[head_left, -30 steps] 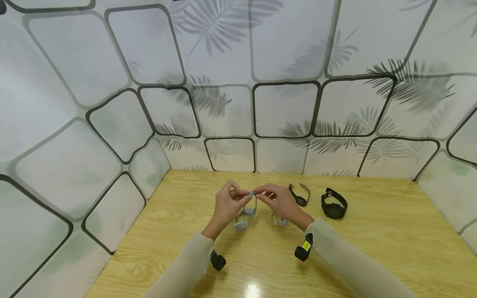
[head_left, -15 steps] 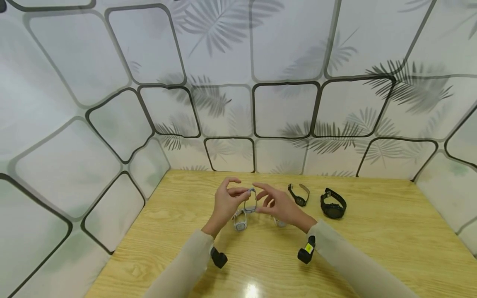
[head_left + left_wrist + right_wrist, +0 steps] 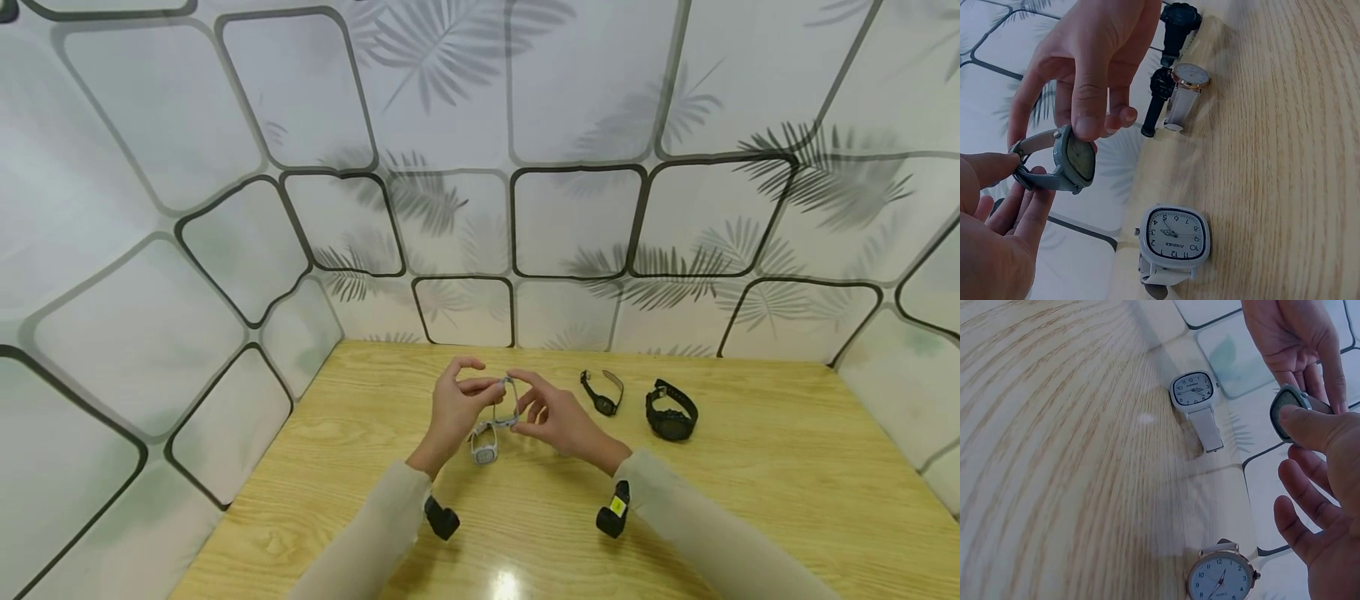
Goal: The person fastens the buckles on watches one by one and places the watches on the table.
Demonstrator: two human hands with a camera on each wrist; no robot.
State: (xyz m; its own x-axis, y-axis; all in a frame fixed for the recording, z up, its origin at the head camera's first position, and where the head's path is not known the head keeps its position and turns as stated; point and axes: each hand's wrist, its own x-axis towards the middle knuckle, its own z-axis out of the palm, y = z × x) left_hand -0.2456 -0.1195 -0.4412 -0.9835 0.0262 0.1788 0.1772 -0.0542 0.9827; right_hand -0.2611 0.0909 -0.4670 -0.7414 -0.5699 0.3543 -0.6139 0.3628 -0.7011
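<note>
Yellow wood-grain worktop (image 3: 780,492). Left hand (image 3: 452,410) and right hand (image 3: 567,422) share a blue-grey, rounded-square watch (image 3: 1072,164) above it, nearer its far edge. Left grip pinches the strap (image 3: 1044,180); right grip spans the long axis, thumb on dial (image 3: 1081,156), index by strap. Neither hand nearer.

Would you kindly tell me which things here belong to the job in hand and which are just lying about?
In the job:
grey-blue watch
left hand, pinching its strap
right hand, thumb on its face

Seemingly just lying about:
square white watch
round white-dialled watch
slim black watch
chunky black watch
</note>
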